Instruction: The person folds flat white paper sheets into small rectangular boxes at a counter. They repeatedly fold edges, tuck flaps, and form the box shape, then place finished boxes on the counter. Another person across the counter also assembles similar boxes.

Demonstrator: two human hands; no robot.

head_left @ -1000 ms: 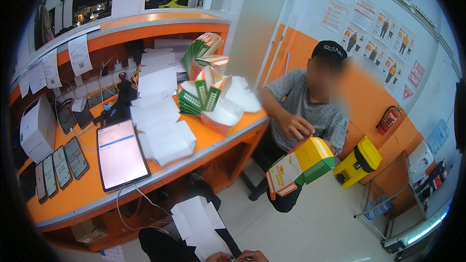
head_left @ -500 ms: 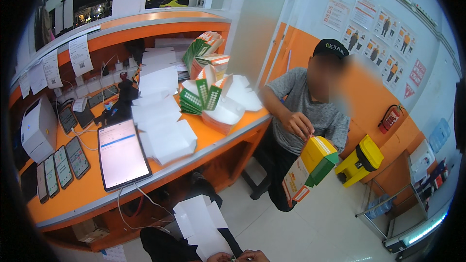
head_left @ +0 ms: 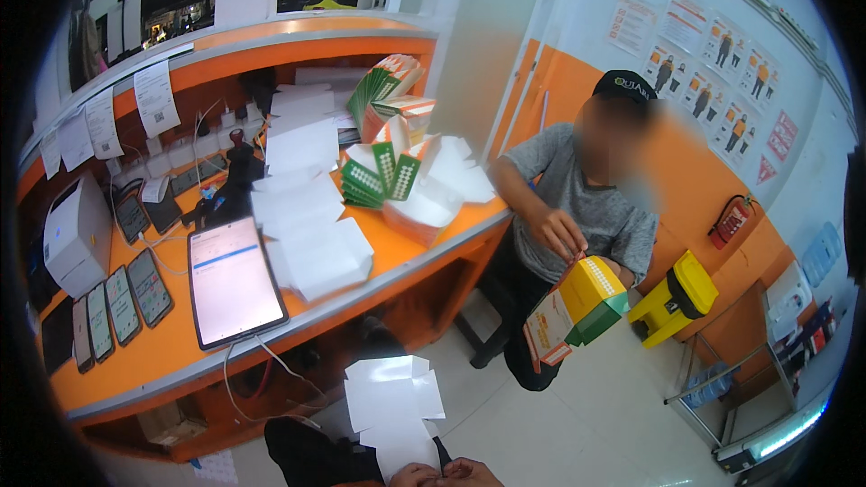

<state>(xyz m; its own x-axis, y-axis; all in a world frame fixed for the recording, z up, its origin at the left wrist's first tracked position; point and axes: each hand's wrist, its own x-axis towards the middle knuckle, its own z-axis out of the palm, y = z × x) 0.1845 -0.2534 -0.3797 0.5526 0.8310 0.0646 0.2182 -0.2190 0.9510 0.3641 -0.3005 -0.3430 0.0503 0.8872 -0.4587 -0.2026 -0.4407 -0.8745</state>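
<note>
A flat white cardboard box blank (head_left: 393, 399) with cut flaps lies over my lap, its plain side up. Its near edge is pinched by my left hand (head_left: 415, 475) at the bottom of the view. Close beside it, my right hand (head_left: 469, 473) has its fingers closed at the same edge; the fingertips are partly cut off. To the right, a seated person holds a partly folded yellow, green and orange box (head_left: 577, 308) with both hands.
The orange counter (head_left: 361, 314) carries white box blanks (head_left: 316, 257), fanned green and orange blanks (head_left: 383, 171), a tablet (head_left: 234, 281), several phones (head_left: 122, 307) and a white printer (head_left: 77, 234). Cables hang off its front edge. A yellow bin (head_left: 675, 298) stands behind the person.
The blank in my hands has swung right and lies flatter, with its flaps more in view. The person's box has tilted slightly. The whole view has shifted a little.
</note>
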